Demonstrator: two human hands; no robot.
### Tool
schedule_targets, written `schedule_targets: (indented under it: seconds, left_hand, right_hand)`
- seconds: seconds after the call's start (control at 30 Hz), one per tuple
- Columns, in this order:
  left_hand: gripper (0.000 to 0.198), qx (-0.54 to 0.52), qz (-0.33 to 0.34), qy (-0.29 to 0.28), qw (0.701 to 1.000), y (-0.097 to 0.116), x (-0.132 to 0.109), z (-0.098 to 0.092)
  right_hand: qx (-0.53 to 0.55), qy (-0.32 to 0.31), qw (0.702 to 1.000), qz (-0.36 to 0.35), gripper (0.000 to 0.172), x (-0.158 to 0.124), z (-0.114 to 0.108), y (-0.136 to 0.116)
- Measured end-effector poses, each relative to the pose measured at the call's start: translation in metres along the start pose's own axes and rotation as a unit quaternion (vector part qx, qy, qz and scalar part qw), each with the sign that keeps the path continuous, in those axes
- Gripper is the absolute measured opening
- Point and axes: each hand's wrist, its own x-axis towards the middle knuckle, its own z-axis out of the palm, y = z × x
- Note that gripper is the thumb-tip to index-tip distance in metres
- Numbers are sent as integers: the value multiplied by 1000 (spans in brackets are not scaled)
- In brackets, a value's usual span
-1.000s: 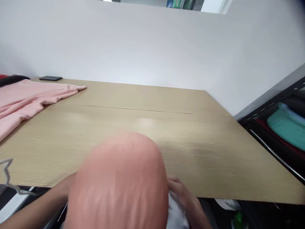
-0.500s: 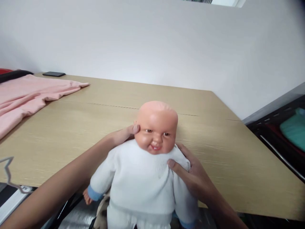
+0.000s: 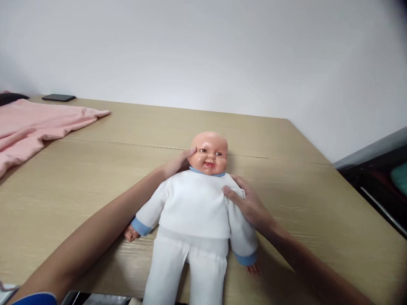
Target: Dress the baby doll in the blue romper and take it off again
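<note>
A baby doll point(image 3: 195, 207) in a white top with blue cuffs and collar and white trousers lies face up over the table, its legs toward me. My left hand point(image 3: 186, 161) supports the back of its head, the thumb by its temple and the other fingers hidden behind. Around the doll's shoulder at the right of the picture, my right hand point(image 3: 246, 201) is closed, thumb on the chest and fingers behind. Both doll arms hang out to the sides. The feet are out of the picture.
Beneath the doll is a light wooden table point(image 3: 302, 203) with a seam across it. A pink cloth point(image 3: 41, 125) lies at the left. Behind it is a dark flat phone-like object point(image 3: 59, 98). A white wall point(image 3: 203, 55) rises behind. Dark shelving or a rack point(image 3: 375, 186) stands at the right.
The doll has moved away from me, farther over the table, and now leans back more, with its trousers in view. Both hands have kept their hold and gone with it.
</note>
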Motion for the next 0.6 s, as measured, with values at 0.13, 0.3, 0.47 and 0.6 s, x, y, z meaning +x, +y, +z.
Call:
schedule_targets:
  seconds: [0.13,0.3,0.47,0.6]
  left_hand:
    - [73,1,-14,35,999,5,18,-18]
    - [75,9,-5,68,998,12,38,-41]
    - [69,26,13,100,995,27,59,-59]
    - [68,54,15,94,994,41,74,-71]
  right_hand:
    - [40,4,999,-10,74,16,-10,11]
    - [39,1,999,-6,70,20,-24,20]
    - [4,20,1000,-10,82,25,-30,31]
    - [-21,30,999,-22,82,28,-31,35]
